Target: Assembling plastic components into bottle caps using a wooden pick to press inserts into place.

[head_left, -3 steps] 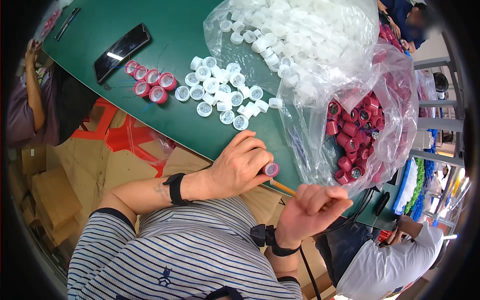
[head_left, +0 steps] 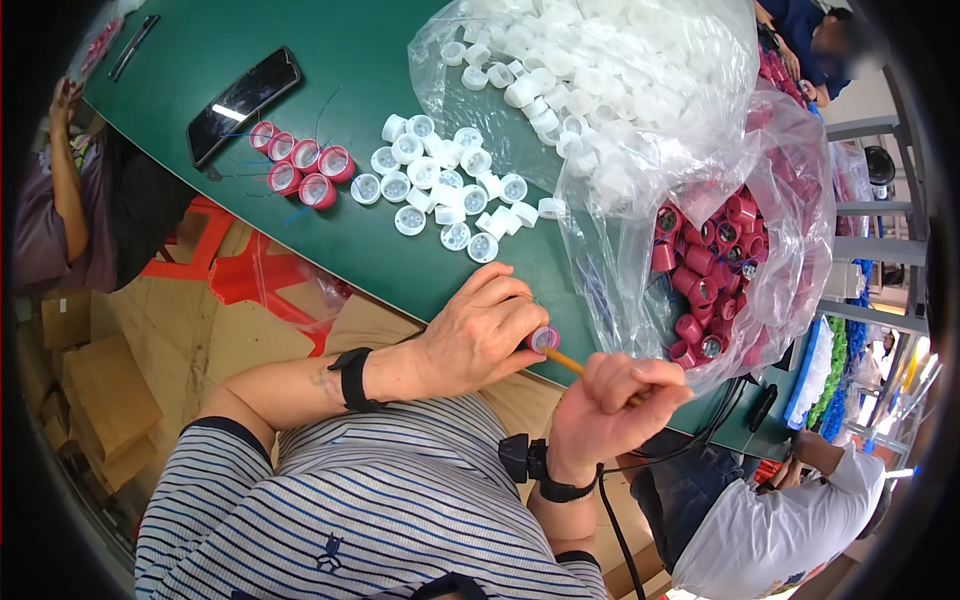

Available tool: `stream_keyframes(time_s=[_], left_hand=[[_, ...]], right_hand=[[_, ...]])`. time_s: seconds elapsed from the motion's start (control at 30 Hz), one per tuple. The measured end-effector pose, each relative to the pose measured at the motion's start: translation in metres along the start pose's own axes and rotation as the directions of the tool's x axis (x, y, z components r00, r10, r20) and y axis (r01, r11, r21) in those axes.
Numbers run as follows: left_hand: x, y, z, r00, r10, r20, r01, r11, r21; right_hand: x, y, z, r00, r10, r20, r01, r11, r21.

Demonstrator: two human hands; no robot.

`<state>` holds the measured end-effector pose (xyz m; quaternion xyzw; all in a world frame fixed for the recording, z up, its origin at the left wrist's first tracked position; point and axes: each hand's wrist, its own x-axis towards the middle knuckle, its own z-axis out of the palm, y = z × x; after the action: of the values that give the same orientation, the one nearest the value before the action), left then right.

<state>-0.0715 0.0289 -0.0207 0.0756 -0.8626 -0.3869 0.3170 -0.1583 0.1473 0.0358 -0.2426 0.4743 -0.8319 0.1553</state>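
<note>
At the tips of the left hand (head_left: 480, 335): pink cap (head_left: 544, 339), small, round, glossy plastic, open mouth with pale lining turned toward the right hand; pinched between thumb and curled fingers (head_left: 505, 300), held just over the near edge of the green table (head_left: 340, 230). Black band on the left wrist.

Against the cap's mouth: wooden stick (head_left: 565, 361), thin, straight, orange-tan, tip touching or entering the cap, exact contact too small to tell. Gripped in the right hand (head_left: 605, 405), fingers folded tight into a fist around the shaft. Black watch on the right wrist, dark cord trailing below.

Beyond the left fingertips, on the table: white caps (head_left: 440, 185), loose cluster, round, ribbed, some mouth-up, some on their sides. Further left of these: six pink caps (head_left: 300, 165) in two short rows, mouths up, pale inside. Past them: dark phone (head_left: 243, 103), flat, glossy.

Beyond the right fist: clear bag (head_left: 780, 150), thin crinkled film, holding pink caps low and near, white caps heaped higher and farther.

Table surface matte, smooth, curved rim. Striped shirt below both forearms.
</note>
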Motion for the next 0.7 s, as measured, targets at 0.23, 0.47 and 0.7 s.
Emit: stream_keyframes(time_s=[0.23, 0.47, 0.7], left_hand=[[-0.002, -0.005, 0.001, 1.000, 0.004, 0.011, -0.003, 1.000, -0.024], [0.002, -0.003, 0.000, 0.998, 0.053, -0.028, -0.056, 0.991, -0.121], [-0.002, -0.006, 0.001, 1.000, 0.018, -0.023, -0.020, 0.995, -0.101]], right_hand=[[0.008, 0.018, 0.009, 0.998, -0.063, -0.023, 0.059, 0.986, -0.153], [0.006, 0.031, 0.014, 0.979, -0.153, 0.138, 0.199, 0.875, -0.441], [0.015, 0.023, 0.018, 1.000, -0.012, -0.006, 0.010, 0.956, -0.295]])
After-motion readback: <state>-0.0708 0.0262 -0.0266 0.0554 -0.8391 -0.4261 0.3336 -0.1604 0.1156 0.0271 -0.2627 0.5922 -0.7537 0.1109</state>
